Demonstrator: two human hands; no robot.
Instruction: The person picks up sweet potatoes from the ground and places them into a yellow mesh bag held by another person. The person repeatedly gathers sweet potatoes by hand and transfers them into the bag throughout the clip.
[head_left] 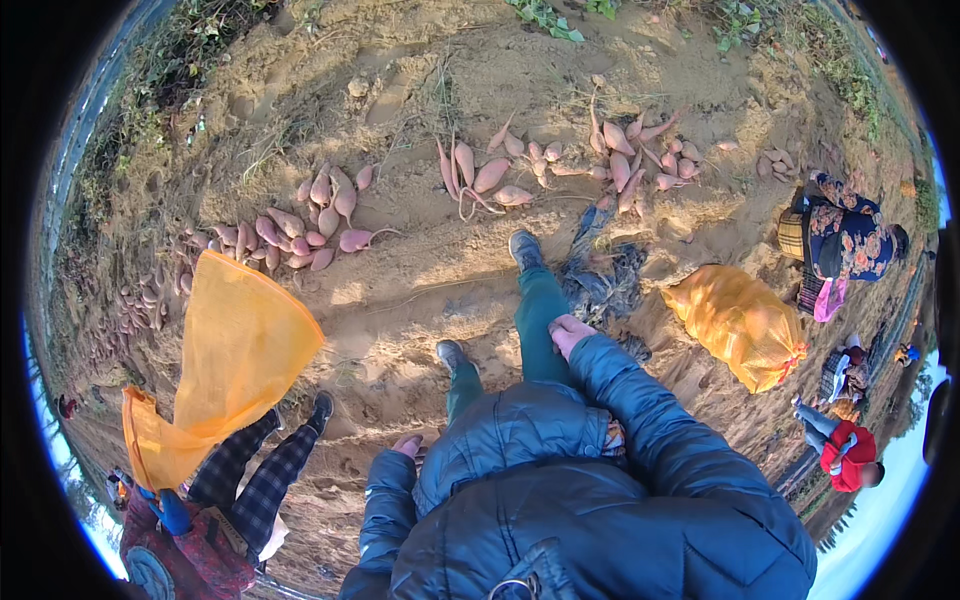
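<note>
Against my green trouser leg, near the knee, is my right hand. Its fingers look curled, and whatever they might hold is hidden. At my left side, beside my other leg, my left hand shows only in part past the jacket sleeve; its fingers cannot be made out. Sweet potatoes lie in a row of loose heaps on the soil ahead of my feet. Right of my right hand sits a filled orange mesh sack, tied with red at one end. Both hands are apart from these.
Crumpled dark plastic film lies by my right foot. On the left, a co-worker's blue-gloved hand holds a loose orange mesh sack. People in a floral jacket and a red top are on the right. More sweet potatoes lie left.
</note>
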